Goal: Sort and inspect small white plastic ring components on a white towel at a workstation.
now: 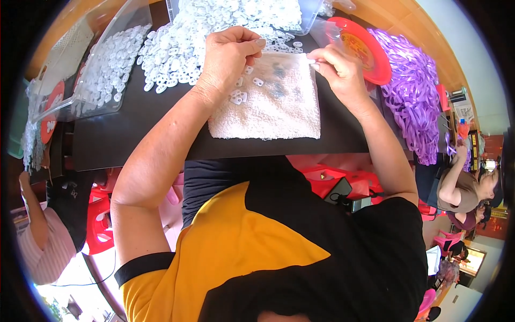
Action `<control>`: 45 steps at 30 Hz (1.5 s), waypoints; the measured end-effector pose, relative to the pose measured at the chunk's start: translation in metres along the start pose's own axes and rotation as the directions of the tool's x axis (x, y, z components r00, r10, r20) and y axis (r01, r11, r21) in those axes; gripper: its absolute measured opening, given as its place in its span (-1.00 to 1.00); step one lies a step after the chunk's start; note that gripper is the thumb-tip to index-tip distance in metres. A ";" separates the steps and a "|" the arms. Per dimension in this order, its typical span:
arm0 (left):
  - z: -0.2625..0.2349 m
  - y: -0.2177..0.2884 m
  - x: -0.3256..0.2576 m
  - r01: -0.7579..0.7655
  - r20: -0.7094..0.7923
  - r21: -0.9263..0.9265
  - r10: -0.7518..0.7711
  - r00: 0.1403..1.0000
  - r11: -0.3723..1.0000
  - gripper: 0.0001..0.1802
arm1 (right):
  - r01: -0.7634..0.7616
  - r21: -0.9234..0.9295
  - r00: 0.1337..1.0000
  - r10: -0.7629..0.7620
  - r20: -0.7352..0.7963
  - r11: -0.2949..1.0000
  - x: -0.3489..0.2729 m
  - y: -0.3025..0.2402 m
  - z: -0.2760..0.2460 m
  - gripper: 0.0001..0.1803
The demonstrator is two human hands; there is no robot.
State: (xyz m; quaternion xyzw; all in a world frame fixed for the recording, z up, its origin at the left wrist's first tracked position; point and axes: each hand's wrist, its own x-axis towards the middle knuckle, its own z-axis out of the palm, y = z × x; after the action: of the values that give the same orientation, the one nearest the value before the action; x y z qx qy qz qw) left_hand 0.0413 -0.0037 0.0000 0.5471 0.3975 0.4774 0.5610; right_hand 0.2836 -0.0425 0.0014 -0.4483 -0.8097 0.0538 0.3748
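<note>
My left hand (232,58) is above the upper left corner of a white terry towel (284,121), with thumb and forefinger pinched together. Whatever sits in that pinch is too small or hidden to make out. At the towel's upper right corner, my right hand (343,72) is closed, its thumb and forefinger around a small white plastic piece (310,61), mostly covered by the fingertips. Several loose white plastic buckle-like pieces (258,82) lie on the towel beside my left wrist. Grey-blue smudges mark the towel's upper middle.
A heap of white pieces (171,56) spreads across the dark table (145,126) beyond my left forearm. Left of it stands a clear bin (72,107) of similar pieces. To the right are a red plate (380,67) and piled purple ribbon straps (410,88). Other people sit at both sides.
</note>
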 end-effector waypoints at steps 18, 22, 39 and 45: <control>-0.004 -0.003 0.003 -0.056 0.008 0.055 0.056 0.998 0.997 -0.88 | 0.011 -0.056 0.997 -0.007 0.075 0.998 -0.009 -0.010 0.008 -0.88; -0.003 -0.006 0.004 -0.074 -0.006 0.059 0.074 0.997 0.996 -0.88 | -0.008 -0.166 0.992 0.028 0.119 0.986 -0.009 -0.014 0.006 -0.92; -0.001 -0.004 0.002 -0.051 0.003 0.094 0.051 0.999 0.994 -0.86 | 0.014 -0.234 0.983 0.029 0.180 0.972 -0.024 -0.049 0.008 -0.89; -0.003 -0.002 0.000 -0.030 -0.005 0.118 0.031 1.000 0.993 -0.86 | 0.032 -0.299 0.994 -0.001 0.106 0.954 -0.024 -0.045 0.009 -0.87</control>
State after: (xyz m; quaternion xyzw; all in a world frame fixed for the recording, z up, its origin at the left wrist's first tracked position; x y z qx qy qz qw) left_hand 0.0391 -0.0028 -0.0018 0.5836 0.4186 0.4634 0.5190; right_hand 0.2549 -0.0855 0.0006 -0.4898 -0.8307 -0.0494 0.2600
